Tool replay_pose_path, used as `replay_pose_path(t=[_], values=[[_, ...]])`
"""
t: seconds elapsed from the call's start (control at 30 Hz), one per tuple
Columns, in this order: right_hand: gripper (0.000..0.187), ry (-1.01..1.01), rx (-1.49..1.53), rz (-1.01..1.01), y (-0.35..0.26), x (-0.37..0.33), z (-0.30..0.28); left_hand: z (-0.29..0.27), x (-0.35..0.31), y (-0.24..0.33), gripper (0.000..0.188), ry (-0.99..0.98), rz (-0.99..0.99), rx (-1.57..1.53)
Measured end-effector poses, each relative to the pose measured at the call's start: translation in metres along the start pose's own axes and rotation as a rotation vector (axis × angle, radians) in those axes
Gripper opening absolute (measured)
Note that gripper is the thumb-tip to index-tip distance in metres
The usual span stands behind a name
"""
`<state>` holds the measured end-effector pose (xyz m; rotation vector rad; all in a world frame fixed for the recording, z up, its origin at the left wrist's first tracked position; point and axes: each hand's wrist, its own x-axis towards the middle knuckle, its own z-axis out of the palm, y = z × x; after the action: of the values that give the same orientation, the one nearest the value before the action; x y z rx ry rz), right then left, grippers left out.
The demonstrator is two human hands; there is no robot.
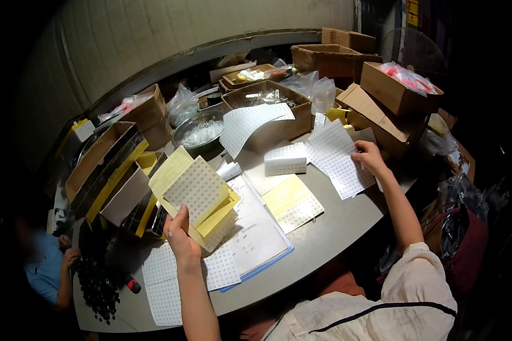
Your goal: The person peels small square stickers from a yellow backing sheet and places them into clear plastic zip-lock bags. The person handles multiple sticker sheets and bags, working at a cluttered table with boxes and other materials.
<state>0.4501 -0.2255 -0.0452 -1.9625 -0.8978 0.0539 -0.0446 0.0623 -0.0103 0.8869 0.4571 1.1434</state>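
Note:
My left hand [183,238] is closed around a folded bunch of yellow-backed sticker sheets [196,190] printed with rows of small marks. A small pale dot sits on one of its fingers. Over to the right, my right hand [371,159] pinches the edge of white sticker sheets [337,153] fanned across the table. Between the hands lie a yellow-and-white sheet [293,204] and a folded white sticker sheet [285,159]. Printed papers [259,241] on a blue-edged board are beside my left hand, and more sticker sheets [164,284] lie partly under my left forearm.
Behind the sheets stand a metal bowl [196,149] of clear small parts and a cardboard box [301,116] of metal pieces. Open boxes [105,165] crowd the left, stacked cartons [381,82] the right. Small black parts [96,278] are heaped near another person [45,261].

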Motion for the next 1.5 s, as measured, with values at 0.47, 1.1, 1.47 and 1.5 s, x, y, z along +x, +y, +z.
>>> replay_pose_path(t=[0.47, 1.1, 1.47, 1.5], values=[[0.037, -0.026, 0.133, 0.195, 0.027, -0.004, -0.026, 0.005, -0.003, -0.003, 0.031, -0.014, -0.036, 0.015], [0.030, -0.100, -0.070, -0.356, -0.093, -0.029, 0.110, 0.015, -0.010, 0.006, 0.032, -0.007, -0.013, 0.023], [0.039, -0.209, 0.424, 0.073, -0.055, -0.002, 0.116, 0.015, -0.010, 0.004, 0.038, -0.027, -0.017, 0.003], [0.034, -0.266, 0.460, 0.119, -0.060, -0.001, 0.112, 0.014, -0.010, 0.005, 0.038, -0.025, -0.018, 0.006]])
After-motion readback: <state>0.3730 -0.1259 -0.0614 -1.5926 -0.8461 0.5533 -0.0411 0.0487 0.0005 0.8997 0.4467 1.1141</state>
